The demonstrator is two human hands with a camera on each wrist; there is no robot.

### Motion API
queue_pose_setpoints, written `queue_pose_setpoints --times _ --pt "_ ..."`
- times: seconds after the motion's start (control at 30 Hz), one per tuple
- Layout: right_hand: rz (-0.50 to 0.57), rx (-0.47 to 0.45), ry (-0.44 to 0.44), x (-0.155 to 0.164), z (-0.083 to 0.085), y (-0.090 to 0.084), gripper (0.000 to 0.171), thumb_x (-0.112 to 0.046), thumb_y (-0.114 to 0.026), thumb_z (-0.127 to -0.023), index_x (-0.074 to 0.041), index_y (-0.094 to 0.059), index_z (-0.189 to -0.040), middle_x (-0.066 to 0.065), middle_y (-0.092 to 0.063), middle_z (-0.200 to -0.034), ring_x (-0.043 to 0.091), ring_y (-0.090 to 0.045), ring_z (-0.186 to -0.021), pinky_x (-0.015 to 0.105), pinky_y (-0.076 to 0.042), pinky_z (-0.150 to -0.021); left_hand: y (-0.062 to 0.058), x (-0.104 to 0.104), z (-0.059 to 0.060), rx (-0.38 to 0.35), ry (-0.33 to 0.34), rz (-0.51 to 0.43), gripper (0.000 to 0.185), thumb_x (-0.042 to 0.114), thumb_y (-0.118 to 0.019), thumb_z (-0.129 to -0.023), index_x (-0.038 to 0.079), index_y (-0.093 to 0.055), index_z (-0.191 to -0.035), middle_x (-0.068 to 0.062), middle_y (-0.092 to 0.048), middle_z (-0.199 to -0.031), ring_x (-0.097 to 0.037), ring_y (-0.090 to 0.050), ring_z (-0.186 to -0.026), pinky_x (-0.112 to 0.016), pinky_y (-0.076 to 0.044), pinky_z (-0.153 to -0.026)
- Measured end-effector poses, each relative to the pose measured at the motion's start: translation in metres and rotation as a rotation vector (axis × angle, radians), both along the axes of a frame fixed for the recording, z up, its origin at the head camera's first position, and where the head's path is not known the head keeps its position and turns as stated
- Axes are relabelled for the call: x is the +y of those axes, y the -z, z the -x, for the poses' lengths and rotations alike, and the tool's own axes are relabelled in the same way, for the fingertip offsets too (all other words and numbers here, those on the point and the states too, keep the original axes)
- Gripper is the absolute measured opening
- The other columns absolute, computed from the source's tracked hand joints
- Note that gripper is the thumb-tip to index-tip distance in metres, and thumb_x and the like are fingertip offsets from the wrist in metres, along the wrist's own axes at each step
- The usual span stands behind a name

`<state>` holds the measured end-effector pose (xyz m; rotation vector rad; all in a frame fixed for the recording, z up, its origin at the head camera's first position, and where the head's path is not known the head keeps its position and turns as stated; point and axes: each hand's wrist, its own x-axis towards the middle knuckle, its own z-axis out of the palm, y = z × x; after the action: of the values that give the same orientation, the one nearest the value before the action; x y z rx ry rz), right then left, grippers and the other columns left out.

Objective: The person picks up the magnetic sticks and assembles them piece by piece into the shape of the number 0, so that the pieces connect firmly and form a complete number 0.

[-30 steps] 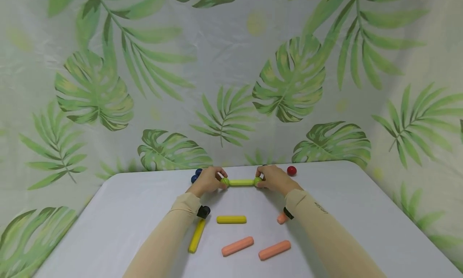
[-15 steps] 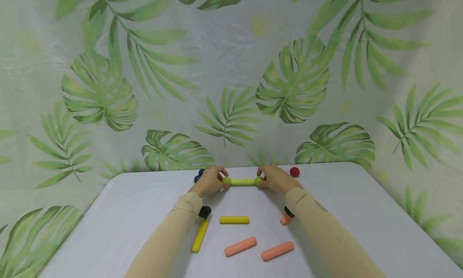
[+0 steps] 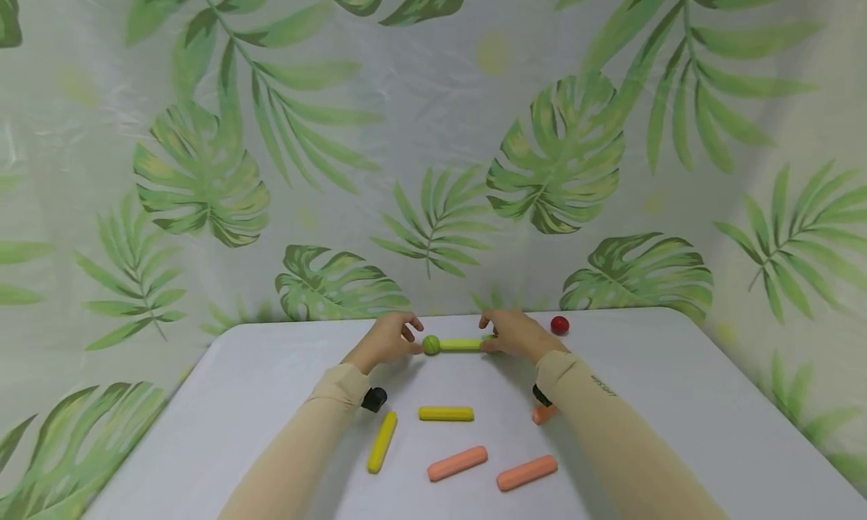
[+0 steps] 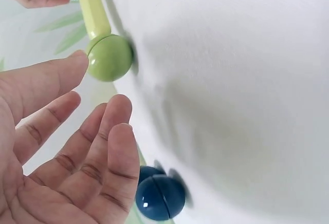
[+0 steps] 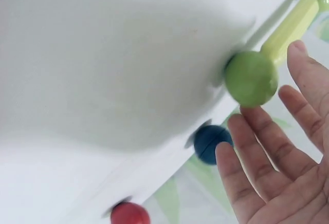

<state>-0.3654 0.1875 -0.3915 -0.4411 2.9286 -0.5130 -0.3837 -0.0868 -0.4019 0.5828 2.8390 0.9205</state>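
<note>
Both our hands are off the piece: left hand fingers straight, just beside the left green ball; right hand also open, fingertips near the right green ball. The green rod lies flat on the white table, far side. Risk, we think: balls are round, so a nudge rolls the assembly or knocks a ball off toward the blue balls at the edge.
</note>
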Motion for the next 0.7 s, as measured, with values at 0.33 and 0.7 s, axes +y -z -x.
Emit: queue_pose_setpoints --times 0.33,0.7 --pt "0.027 0.043 -0.115 -0.03 0.004 0.004 0.041 -0.023 -0.078 -0.1 -0.005 -0.066 -0.135 0.021 -0.072 -0.13 0.034 -0.069 -0.119 0.048 -0.057 -0.103 -0.007 -0.025 -0.032 0.016 0.024 0.007 0.031 0.019 -0.084 -0.094 0.006 -0.072 -0.12 -0.006 -0.075 -0.095 -0.018 -0.067 -0.081 -0.035 -0.056 -0.078" --pt "0.079 0.044 -0.135 -0.06 0.013 0.015 0.042 -0.021 -0.079 -0.1 -0.012 -0.067 -0.138 0.015 -0.074 -0.123 0.027 -0.07 -0.111 0.047 -0.056 -0.103 -0.003 -0.05 -0.087 -0.092 -0.024 0.006 0.031 0.027 -0.084 -0.094 0.009 -0.072 -0.117 0.0 -0.069 -0.083 -0.015 -0.066 -0.065 -0.029 -0.05 -0.065"
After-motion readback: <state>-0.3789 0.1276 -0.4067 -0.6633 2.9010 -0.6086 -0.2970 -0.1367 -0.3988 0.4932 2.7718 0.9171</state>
